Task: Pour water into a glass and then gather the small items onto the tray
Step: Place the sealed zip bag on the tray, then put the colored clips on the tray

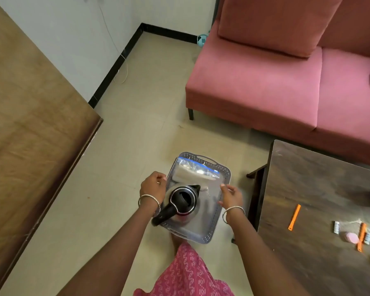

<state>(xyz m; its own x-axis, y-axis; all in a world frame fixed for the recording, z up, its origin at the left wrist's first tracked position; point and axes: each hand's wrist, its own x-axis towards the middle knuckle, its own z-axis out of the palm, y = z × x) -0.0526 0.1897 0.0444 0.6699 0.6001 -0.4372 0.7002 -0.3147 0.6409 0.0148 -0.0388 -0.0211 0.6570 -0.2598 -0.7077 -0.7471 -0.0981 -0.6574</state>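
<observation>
Fingers: the left-hand fingers [158, 175] are curled over the left rim of the tray [214, 230]. The right-hand fingers [225, 187] are wrapped on the opposite rim, a bit blurred but it reads as a grip.
Hands: the tray is held between the left hand [153, 185] and right hand [231, 197], up over the floor and just beside the coffee table [308, 184], not set down on it.
On the tray: a kettle [183, 199] with a black lid and handle is stood upright at the near end. A clear plastic bag [193, 170] is laid at the far end.
Glass: none can be made out for sure. Something pale sits at the far right edge of the table, but it's too cut off to call.
Small items: two orange strips [294, 217], a pink piece [351, 237] and a couple of little packets [336, 227] are scattered on the coffee table, well apart from the tray.
Done so far: nothing that can be confirmed tbh. No pour is shown and no small item is on the tray.
Left to do: pretty much everything, judging by this. The tray needs to be landed, the water poured, and the small bits gathered onto the tray.
</observation>
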